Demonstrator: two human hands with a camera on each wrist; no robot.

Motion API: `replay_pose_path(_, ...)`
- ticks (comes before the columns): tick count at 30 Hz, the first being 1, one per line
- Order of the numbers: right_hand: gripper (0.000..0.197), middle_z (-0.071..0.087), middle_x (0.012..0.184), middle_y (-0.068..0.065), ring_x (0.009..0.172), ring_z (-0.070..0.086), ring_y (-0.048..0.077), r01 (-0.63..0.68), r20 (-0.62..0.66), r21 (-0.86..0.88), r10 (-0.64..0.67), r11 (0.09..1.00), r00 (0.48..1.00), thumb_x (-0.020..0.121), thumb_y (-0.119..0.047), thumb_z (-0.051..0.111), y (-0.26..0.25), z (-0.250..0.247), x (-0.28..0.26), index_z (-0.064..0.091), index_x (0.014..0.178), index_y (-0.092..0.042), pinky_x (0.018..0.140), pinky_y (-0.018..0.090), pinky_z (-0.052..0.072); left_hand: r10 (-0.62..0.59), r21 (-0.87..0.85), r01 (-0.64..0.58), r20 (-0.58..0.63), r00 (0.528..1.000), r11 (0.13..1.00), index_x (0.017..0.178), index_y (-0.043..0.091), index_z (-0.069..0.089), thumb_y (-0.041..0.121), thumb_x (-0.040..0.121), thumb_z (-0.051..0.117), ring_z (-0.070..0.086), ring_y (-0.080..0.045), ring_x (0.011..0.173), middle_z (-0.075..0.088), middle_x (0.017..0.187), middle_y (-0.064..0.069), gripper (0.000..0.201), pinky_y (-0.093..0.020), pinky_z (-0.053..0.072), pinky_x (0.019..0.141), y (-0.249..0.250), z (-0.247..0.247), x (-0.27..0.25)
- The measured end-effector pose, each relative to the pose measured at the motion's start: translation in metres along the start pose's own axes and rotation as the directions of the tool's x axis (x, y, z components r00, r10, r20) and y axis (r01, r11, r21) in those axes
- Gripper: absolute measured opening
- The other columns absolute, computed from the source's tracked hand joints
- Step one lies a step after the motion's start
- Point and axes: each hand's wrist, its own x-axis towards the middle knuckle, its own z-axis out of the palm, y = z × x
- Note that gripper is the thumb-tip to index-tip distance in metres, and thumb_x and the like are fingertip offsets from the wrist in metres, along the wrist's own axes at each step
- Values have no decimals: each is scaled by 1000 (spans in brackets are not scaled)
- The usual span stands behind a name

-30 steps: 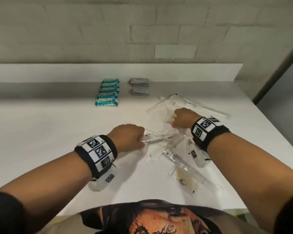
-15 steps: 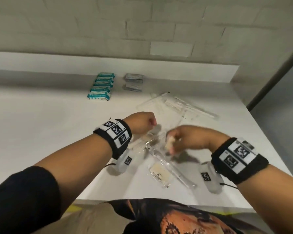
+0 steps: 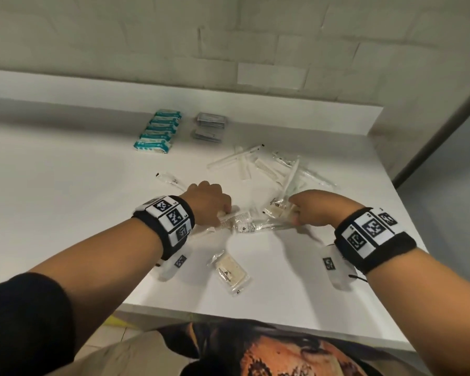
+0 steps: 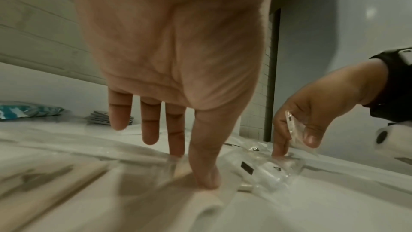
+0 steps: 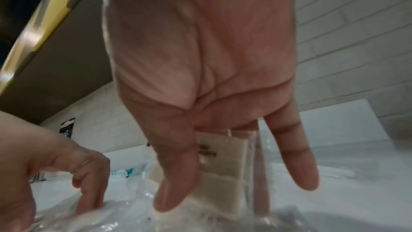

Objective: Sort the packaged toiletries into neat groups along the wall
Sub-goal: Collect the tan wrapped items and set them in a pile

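Loose clear-wrapped toiletries lie on the white counter (image 3: pixel 65 185). My left hand (image 3: pixel 224 213) is down on a wrapped white comb (image 3: pixel 238 217); in the left wrist view its thumb and index finger (image 4: pixel 176 140) pinch the comb packet (image 4: pixel 156 163), and the other fingers hang straight. My right hand (image 3: pixel 296 215) pinches a beige packet (image 3: pixel 278 212); in the right wrist view the thumb (image 5: pixel 174 174) lies over that packet (image 5: pixel 223 156). A row of teal packs (image 3: pixel 158 131) and stacked grey sachets (image 3: pixel 209 126) lie by the wall.
A heap of long clear packets (image 3: pixel 269 169) lies behind my right hand. One beige packet (image 3: pixel 231 271) lies near the counter's front edge (image 3: pixel 255 316). A small clear packet (image 3: pixel 170 179) sits left of my left hand. The low white upstand (image 3: pixel 174 96) runs along the brick wall.
Both hands were raised over the counter half a second ago and have come down onto the packets. The left hand has gone from a fist to holding the comb packet.
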Motion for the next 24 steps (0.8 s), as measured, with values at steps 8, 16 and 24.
replay_pose_path(8,23,62,100,-1,88,57,19,112,-150,94,-97,989,984,80,-15,65,4,-3,5,61,103,-17,71,29,48,34,-55,-36,-40,999,998,116,30,54,51,77,68,46,-21,110,51,116,3,46,-36,35,91,24,9,2)
replay_pose_path(16,23,58,105,1,91,60,24,106,-167,21,-101,994,981,79,-11,61,3,8,29,58,101,-18,75,35,52,101,-255,-92,22,995,963,129,32,57,12,93,49,49,-21,118,52,124,0,41,-38,42,101,28,7,0)
replay_pose_path(24,54,46,115,-4,95,55,21,107,-31,-61,-110,992,993,70,-18,80,11,18,22,50,114,-27,79,36,49,-47,-188,59,71,996,980,132,26,44,33,80,71,43,-23,120,47,128,-2,59,-37,42,99,30,13,2)
